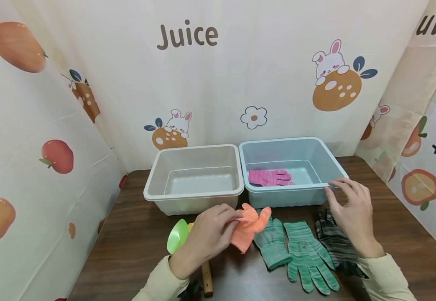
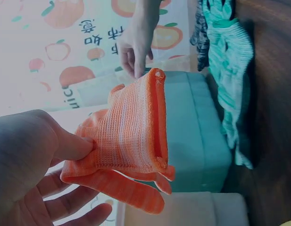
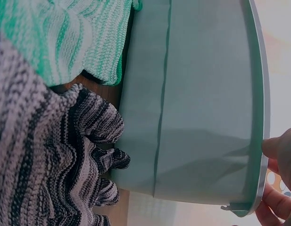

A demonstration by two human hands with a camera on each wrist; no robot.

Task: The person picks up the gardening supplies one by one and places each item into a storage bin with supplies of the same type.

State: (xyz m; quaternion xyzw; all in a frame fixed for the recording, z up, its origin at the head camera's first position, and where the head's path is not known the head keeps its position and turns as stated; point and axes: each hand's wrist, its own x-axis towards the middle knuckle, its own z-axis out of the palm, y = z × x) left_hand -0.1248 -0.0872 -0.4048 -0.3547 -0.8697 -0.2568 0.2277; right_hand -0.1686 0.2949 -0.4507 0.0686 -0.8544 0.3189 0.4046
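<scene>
My left hand [image 1: 208, 234] pinches an orange knit glove [image 1: 249, 228] between thumb and fingers, held up in front of the two bins. In the left wrist view its open cuff points away from the palm and its fingers hang folded below. My right hand [image 1: 353, 213] grips the front right rim of the light blue bin [image 1: 285, 196], thumb outside and fingers over the edge. Inside that bin lies a pink glove [image 1: 270, 177]. Two green striped gloves [image 1: 308, 251] rest on the table in front of it, beside a black and grey glove [image 3: 65, 155] partly under my right arm.
A greyish white bin [image 1: 195, 195] stands left of the blue one, their rims side by side. Near my left forearm lie a green spoon-like utensil [image 1: 178, 236] and a wooden handle [image 1: 207, 278], partly covered. A fruit-printed curtain [image 1: 218, 83] encloses the brown table [image 1: 108, 259].
</scene>
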